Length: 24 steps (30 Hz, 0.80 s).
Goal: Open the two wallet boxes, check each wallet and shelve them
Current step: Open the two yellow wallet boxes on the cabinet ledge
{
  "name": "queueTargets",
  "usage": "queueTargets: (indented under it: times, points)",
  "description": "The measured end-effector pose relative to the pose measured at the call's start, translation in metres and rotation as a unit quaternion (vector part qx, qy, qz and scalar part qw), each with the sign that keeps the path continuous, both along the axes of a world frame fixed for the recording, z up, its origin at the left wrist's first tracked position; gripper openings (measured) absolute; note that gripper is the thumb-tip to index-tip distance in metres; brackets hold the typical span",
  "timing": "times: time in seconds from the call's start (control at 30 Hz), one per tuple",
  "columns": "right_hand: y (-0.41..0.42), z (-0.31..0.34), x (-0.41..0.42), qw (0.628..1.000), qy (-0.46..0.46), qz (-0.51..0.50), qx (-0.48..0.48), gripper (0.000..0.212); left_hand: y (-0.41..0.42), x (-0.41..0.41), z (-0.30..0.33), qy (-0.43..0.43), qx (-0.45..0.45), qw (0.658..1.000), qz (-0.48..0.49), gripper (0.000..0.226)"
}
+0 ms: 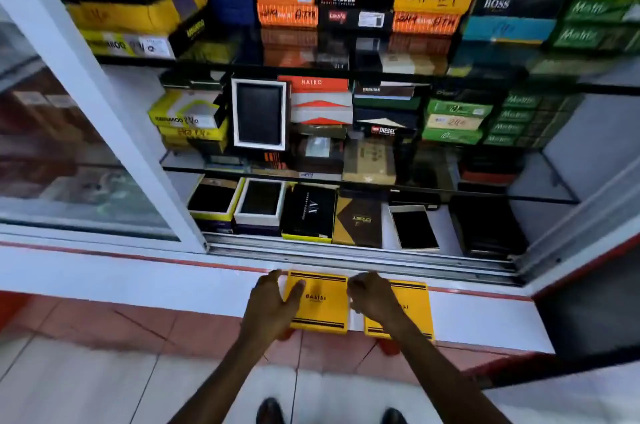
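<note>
Two closed yellow wallet boxes lie side by side on the white ledge (pixel 485 316) in front of the cabinet. The left box (pixel 320 302) reads BALISI on its lid. My left hand (pixel 273 302) grips that box's left edge, thumb on the lid. My right hand (pixel 372 299) rests over the gap between the boxes, fingers curled at the left box's right edge, and covers part of the right box (pixel 412 311). No wallet shows from either box.
The open cabinet holds glass shelves crammed with stacked wallet boxes. The bottom shelf (pixel 446 226) carries several open boxes showing dark wallets. A sliding glass door (pixel 69 163) stands at the left. A metal door track (pixel 346 250) runs behind the ledge.
</note>
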State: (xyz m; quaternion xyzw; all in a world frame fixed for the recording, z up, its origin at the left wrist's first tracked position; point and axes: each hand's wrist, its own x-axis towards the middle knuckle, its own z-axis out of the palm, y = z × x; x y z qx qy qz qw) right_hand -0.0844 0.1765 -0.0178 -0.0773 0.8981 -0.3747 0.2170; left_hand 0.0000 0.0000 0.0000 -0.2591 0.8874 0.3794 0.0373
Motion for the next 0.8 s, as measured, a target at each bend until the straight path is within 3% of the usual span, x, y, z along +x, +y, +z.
queueTargets:
  times: [0.13,0.2,0.43,0.6,0.7,0.8]
  points:
    - [-0.017,-0.013,0.0,0.996,-0.059,-0.018,0.06,0.031,-0.003,-0.008,-0.017,-0.074,0.064,0.995,0.018,0.037]
    - [-0.024,-0.013,-0.002,0.992,-0.102,-0.045,0.058,0.029,-0.004,-0.011,-0.028,-0.068,0.078,0.994,0.028,0.04]
    - [-0.022,-0.02,-0.014,0.937,-0.258,-0.21,-0.106,0.038,-0.006,-0.017,-0.03,-0.057,0.104,0.993,0.022,0.039]
    - [-0.019,-0.018,-0.02,0.897,-0.341,-0.214,-0.18,0.047,0.001,-0.013,-0.032,-0.027,0.127,0.991,-0.027,0.085]
    - [-0.016,-0.013,-0.022,0.876,-0.378,-0.211,-0.211,0.049,0.011,-0.012,-0.041,-0.054,0.045,0.998,-0.006,0.132]
    - [-0.012,-0.013,-0.024,0.873,-0.384,-0.212,-0.212,0.053,0.029,-0.011,-0.029,-0.102,-0.036,0.994,0.012,0.147]
